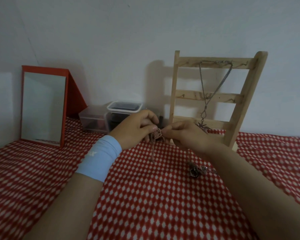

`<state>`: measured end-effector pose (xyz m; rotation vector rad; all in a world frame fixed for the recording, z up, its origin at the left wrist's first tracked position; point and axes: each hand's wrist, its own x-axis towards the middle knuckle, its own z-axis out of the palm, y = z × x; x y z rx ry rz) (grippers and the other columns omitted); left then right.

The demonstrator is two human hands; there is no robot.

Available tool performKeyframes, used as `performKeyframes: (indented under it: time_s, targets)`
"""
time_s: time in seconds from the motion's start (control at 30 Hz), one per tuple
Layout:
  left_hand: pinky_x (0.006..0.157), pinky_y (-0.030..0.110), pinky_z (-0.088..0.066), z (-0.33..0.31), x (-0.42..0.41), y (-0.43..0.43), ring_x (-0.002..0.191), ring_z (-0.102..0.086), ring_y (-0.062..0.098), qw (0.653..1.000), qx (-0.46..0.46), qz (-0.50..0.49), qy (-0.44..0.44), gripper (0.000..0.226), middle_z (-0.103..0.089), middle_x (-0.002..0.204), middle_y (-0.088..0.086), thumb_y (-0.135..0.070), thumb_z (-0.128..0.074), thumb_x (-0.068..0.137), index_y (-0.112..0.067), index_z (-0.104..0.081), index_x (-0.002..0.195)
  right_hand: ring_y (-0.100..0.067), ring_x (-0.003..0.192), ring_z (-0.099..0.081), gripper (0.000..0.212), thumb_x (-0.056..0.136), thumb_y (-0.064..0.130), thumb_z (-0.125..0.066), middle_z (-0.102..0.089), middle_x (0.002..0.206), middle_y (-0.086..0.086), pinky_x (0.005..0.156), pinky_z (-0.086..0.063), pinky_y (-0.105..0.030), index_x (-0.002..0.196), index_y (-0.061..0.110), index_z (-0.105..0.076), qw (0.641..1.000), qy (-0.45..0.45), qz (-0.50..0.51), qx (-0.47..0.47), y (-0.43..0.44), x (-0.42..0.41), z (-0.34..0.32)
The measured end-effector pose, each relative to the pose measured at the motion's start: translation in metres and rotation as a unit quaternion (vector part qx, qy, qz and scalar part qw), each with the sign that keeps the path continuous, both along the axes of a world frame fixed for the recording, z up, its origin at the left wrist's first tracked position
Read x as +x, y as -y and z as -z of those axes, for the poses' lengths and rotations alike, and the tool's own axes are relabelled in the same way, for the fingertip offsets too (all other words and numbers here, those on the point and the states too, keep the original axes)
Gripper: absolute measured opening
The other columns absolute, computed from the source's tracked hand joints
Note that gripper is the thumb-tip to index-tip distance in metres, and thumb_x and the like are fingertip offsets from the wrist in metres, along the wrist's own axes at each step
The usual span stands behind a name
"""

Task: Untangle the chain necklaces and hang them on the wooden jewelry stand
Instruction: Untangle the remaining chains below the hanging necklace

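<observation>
I read the tangled chain (156, 135) as pinched between the left hand (137, 127) and right hand (189, 135), with the fingers of both curled onto it, near the far edge of the red patterned cloth (163, 196). One loose strand hangs down, its long axis vertical. The wooden jewelry stand (239, 108) sits at the far edge, tilted back. A silver necklace (201, 78) hangs from its top rail, pendant lowest. Another necklace (196, 170) lies beside the right forearm. The blue wristband (100, 158) carries a white mark that I cannot read.
</observation>
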<state>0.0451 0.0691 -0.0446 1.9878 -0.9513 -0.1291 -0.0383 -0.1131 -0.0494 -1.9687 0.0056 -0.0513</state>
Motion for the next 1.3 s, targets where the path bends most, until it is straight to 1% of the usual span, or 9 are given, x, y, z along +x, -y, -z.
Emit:
performKeyframes:
  time_s: [0.13,0.37,0.47,0.57,0.87,1.0,1.1,1.2,1.3]
  targets:
    - [0.069,0.019,-0.053,0.000,-0.001,-0.001,0.066,-0.067,0.008,1.000,-0.012,-0.013,0.007,0.009,-0.074,0.080,-0.008,-0.016,-0.063,0.093,-0.022,-0.060,0.097,-0.001,0.035,-0.032,0.027,0.100,0.015,-0.061,-0.051,0.042,0.013,0.040,-0.027,-0.016,0.075,0.014,-0.070,0.999,0.001,0.004,0.035,0.000,0.000,0.002]
    - [0.077,0.005,-0.046,-0.003,-0.003,-0.003,0.080,-0.066,-0.005,0.997,-0.001,-0.045,0.061,0.013,-0.073,0.083,-0.013,-0.015,-0.068,0.089,-0.027,-0.071,0.094,-0.007,0.042,-0.030,0.023,0.100,0.022,-0.061,-0.052,0.051,0.009,0.040,-0.024,-0.020,0.107,0.006,-0.075,0.993,-0.005,0.026,0.111,0.001,0.006,0.011]
    - [0.080,0.012,-0.047,-0.003,-0.004,-0.001,0.082,-0.062,-0.007,0.993,0.011,-0.066,0.102,0.015,-0.070,0.084,-0.019,-0.018,-0.070,0.086,-0.032,-0.074,0.089,-0.007,0.043,-0.028,0.020,0.101,0.022,-0.060,-0.046,0.049,0.009,0.042,-0.021,-0.022,0.102,0.010,-0.075,0.991,-0.013,0.011,0.130,-0.001,0.004,0.011]
    - [0.077,0.010,-0.046,-0.002,-0.004,0.001,0.083,-0.061,-0.004,0.990,0.006,-0.072,0.123,0.017,-0.068,0.085,-0.019,-0.015,-0.070,0.086,-0.032,-0.072,0.087,-0.008,0.042,-0.034,0.020,0.098,0.021,-0.063,-0.050,0.049,0.008,0.042,-0.026,-0.020,0.105,0.007,-0.075,0.992,-0.018,0.008,0.128,-0.003,0.001,0.008]
    - [0.072,0.007,-0.044,-0.004,-0.005,0.005,0.076,-0.059,-0.006,0.998,0.023,-0.039,0.039,0.010,-0.066,0.085,-0.012,-0.017,-0.060,0.094,-0.024,-0.067,0.091,-0.010,0.045,-0.026,0.024,0.102,0.029,-0.058,-0.042,0.054,0.004,0.043,-0.022,-0.022,0.096,0.014,-0.075,0.993,-0.006,0.018,0.116,-0.005,0.002,0.011]
    - [0.074,0.022,-0.043,-0.005,-0.005,0.009,0.072,-0.053,0.007,0.994,0.000,-0.041,-0.106,0.021,-0.060,0.078,-0.005,-0.012,-0.049,0.099,-0.019,-0.062,0.084,0.000,0.038,-0.046,0.021,0.101,0.018,-0.059,-0.057,0.050,0.012,0.039,-0.034,-0.012,0.106,0.003,-0.072,0.996,0.002,0.018,0.084,-0.005,-0.001,0.005]
    - [0.067,0.022,-0.043,-0.004,-0.006,0.008,0.063,-0.050,0.007,0.985,-0.006,-0.027,-0.171,0.021,-0.058,0.067,-0.005,-0.014,-0.046,0.101,-0.015,-0.061,0.085,0.006,0.046,-0.057,0.016,0.097,0.015,-0.065,-0.067,0.055,0.014,0.045,-0.041,-0.006,0.103,0.004,-0.075,1.000,-0.001,0.012,0.026,-0.003,-0.004,0.001]
    - [0.052,0.012,-0.039,-0.003,-0.006,0.006,0.049,-0.049,-0.004,0.988,0.001,-0.039,-0.148,0.018,-0.055,0.056,-0.015,-0.014,-0.050,0.099,-0.018,-0.062,0.086,0.000,0.039,-0.049,0.017,0.095,0.016,-0.067,-0.063,0.050,0.009,0.040,-0.036,-0.011,0.101,0.004,-0.077,0.998,-0.020,0.018,0.063,0.001,-0.003,0.001]
    - [0.060,0.006,-0.042,-0.006,-0.004,0.005,0.063,-0.061,-0.008,0.997,0.008,-0.061,-0.051,0.015,-0.068,0.071,-0.015,-0.015,-0.059,0.094,-0.023,-0.067,0.085,-0.006,0.038,-0.030,0.023,0.099,0.025,-0.062,-0.054,0.046,0.010,0.040,-0.022,-0.020,0.090,0.008,-0.076,0.995,-0.045,-0.002,0.088,0.006,-0.002,-0.001]
